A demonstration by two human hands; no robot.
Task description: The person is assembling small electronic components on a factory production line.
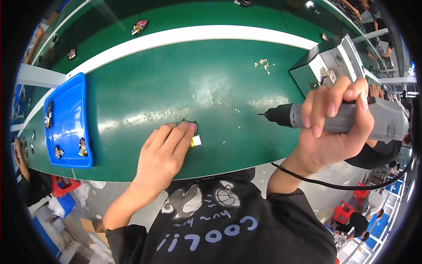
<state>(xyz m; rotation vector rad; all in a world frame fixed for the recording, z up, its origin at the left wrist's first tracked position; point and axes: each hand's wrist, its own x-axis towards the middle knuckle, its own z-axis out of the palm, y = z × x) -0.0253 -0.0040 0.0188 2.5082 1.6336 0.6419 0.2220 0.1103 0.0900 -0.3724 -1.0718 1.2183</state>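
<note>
My right hand (329, 132) is wrapped round a grey and black electric screwdriver (389, 119), raised over the right side of the green table. Its thin bit points left and touches nothing. At the table's front, my left hand (160, 154) presses a small dark-framed electronic device (190, 124) against the surface, fingers together. Those fingers cover most of the device. A white and yellow piece, perhaps a battery (196, 141), sticks out beside the fingertips.
A blue tray (70, 121) at the left holds several small electronic assemblies. A box-shaped machine (338, 59) stands at the back right. Small brass-coloured bits (263, 65) lie scattered on the green table (145, 88). A black cable (325, 184) hangs by my right forearm. Other people work nearby.
</note>
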